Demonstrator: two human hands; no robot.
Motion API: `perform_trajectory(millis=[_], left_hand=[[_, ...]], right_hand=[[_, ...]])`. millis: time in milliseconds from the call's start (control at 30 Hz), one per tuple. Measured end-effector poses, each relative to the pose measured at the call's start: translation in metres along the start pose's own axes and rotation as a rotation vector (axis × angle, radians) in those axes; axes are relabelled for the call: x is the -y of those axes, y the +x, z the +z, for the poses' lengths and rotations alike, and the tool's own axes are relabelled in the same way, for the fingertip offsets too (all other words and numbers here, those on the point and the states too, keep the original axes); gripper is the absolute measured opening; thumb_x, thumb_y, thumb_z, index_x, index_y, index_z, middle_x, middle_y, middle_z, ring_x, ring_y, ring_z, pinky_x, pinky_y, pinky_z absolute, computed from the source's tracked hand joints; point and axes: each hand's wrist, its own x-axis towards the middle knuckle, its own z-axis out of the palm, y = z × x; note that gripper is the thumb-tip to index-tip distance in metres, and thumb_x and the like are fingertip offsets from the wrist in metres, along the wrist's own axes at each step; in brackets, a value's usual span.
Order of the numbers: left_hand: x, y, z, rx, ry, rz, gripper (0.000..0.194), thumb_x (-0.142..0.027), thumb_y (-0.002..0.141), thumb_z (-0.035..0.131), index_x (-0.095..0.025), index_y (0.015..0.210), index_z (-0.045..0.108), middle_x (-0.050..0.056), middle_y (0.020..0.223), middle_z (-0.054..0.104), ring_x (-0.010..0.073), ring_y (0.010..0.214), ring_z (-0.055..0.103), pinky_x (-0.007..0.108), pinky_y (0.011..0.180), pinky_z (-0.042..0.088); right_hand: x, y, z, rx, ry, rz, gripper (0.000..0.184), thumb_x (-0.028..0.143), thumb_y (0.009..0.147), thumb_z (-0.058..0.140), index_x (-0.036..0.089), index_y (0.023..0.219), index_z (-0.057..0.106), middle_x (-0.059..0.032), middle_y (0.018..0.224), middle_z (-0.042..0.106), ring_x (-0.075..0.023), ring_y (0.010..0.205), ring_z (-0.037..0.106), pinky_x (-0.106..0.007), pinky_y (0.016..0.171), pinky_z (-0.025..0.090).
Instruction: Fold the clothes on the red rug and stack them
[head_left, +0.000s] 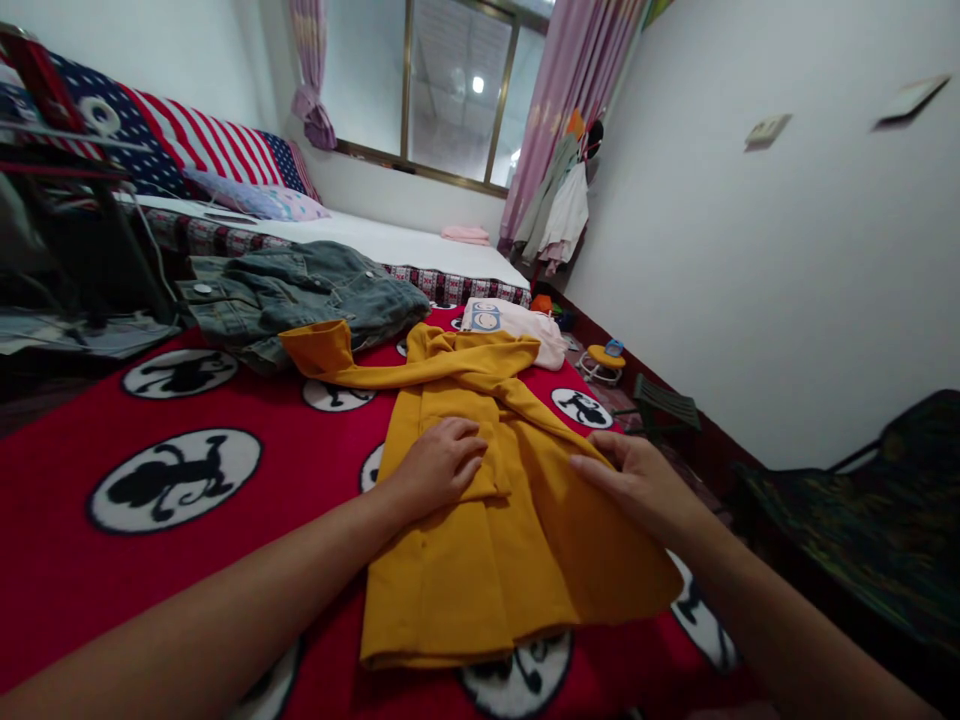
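A mustard-yellow long-sleeved coat [457,590] lies spread on a red blanket [315,540] printed with black figures in white ovals. Its sleeves cross near the top, and one cuff reaches out to the left. My left hand [442,462] rests on the middle of the coat, palm down, its fingers loosely bent over the cloth. At the coat's right side, my right hand [634,480] pinches the edge between thumb and fingers, and the cloth there is raised a little. The parts of the coat under my left palm are hidden.
Beyond the coat lie a crumpled denim jacket [315,290] and a folded pale pink garment [517,325]. A bed [390,240] stands along the window wall. Right of the blanket are a small yellow-topped stool [606,357] and a dark patterned chair [870,520]. A cluttered rack [75,220] stands left.
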Motion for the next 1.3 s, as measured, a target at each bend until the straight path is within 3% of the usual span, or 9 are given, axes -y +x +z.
perform_trajectory(millis=[133,333,500,600,700,833,1000,1133,1300], left_hand=[[-0.001,-0.002,-0.001,0.002,-0.03,-0.01,0.025,-0.018,0.087,0.055,-0.016,0.109,0.068,0.012,0.12,0.063,0.025,0.115,0.055,0.042,0.101,0.046],[-0.004,-0.001,-0.003,0.009,-0.099,-0.015,0.058,-0.01,0.084,0.053,-0.023,0.14,0.046,0.011,0.135,0.054,0.0232,0.12,0.054,0.041,0.103,0.046],[-0.009,-0.002,0.002,0.026,-0.064,0.075,0.04,-0.009,0.085,0.049,-0.022,0.12,0.064,0.01,0.125,0.061,0.0226,0.111,0.059,0.038,0.096,0.05],[-0.005,0.002,0.0,-0.044,-0.062,0.037,0.042,-0.01,0.083,0.052,-0.022,0.122,0.063,0.01,0.128,0.059,0.0234,0.115,0.057,0.039,0.099,0.048],[0.017,0.015,-0.015,-0.185,0.028,-0.047,0.043,-0.015,0.084,0.054,-0.023,0.126,0.061,0.01,0.134,0.056,0.0247,0.123,0.052,0.043,0.106,0.042],[0.074,0.028,-0.047,-0.346,0.296,-0.315,0.043,-0.025,0.09,0.05,-0.019,0.132,0.056,0.013,0.139,0.053,0.0297,0.133,0.042,0.051,0.112,0.031],[0.127,0.015,-0.062,-0.282,0.393,-0.593,0.049,-0.036,0.096,0.04,-0.017,0.14,0.047,0.015,0.133,0.059,0.0316,0.13,0.046,0.047,0.104,0.041],[0.132,0.01,-0.056,-0.206,0.373,-0.625,0.05,-0.038,0.096,0.04,-0.015,0.14,0.047,0.015,0.122,0.064,0.0274,0.114,0.059,0.038,0.095,0.047],[0.123,0.014,-0.056,-0.147,0.348,-0.612,0.039,-0.036,0.088,0.054,-0.017,0.118,0.067,0.011,0.103,0.071,0.0285,0.099,0.064,0.037,0.084,0.049]], right_hand=[[0.029,-0.01,0.035,0.084,0.054,-0.144,0.019,0.033,0.08,0.058,0.018,0.07,0.054,0.0025,0.063,0.053,-0.0097,0.058,0.045,-0.021,0.051,0.032],[0.024,0.005,0.064,0.663,0.138,-0.084,0.02,0.035,0.079,0.065,0.016,0.087,0.067,-0.0006,0.068,0.065,-0.0112,0.057,0.057,-0.02,0.05,0.038],[0.003,0.093,0.04,0.121,0.125,-0.157,0.022,0.033,0.081,0.06,0.015,0.068,0.063,-0.0017,0.062,0.064,-0.0103,0.05,0.056,-0.02,0.047,0.041],[-0.016,0.153,0.023,-0.211,0.099,-0.057,0.012,0.019,0.078,0.058,0.014,0.086,0.064,-0.0013,0.069,0.065,-0.0099,0.048,0.058,-0.02,0.047,0.044],[-0.035,0.2,0.012,-0.336,0.025,0.054,0.031,0.012,0.076,0.054,0.012,0.106,0.061,-0.0029,0.073,0.067,-0.0113,0.05,0.061,-0.02,0.048,0.047],[-0.054,0.241,0.005,-0.346,-0.058,0.055,0.055,0.006,0.073,0.05,0.011,0.127,0.054,-0.0048,0.076,0.069,-0.0133,0.052,0.062,-0.023,0.052,0.048],[-0.052,0.266,-0.005,-0.291,-0.174,0.0,0.066,0.004,0.073,0.048,0.017,0.137,0.054,-0.0023,0.07,0.069,-0.0143,0.056,0.062,-0.026,0.064,0.051],[-0.033,0.273,-0.01,-0.048,-0.366,-0.064,0.064,0.006,0.075,0.049,0.021,0.137,0.055,-0.0001,0.068,0.067,-0.0106,0.048,0.054,-0.024,0.058,0.048],[-0.016,0.28,-0.01,0.186,-0.587,0.141,0.064,0.012,0.071,0.065,0.019,0.135,0.056,0.0026,0.054,0.059,-0.0113,0.043,0.052,-0.024,0.049,0.045]])
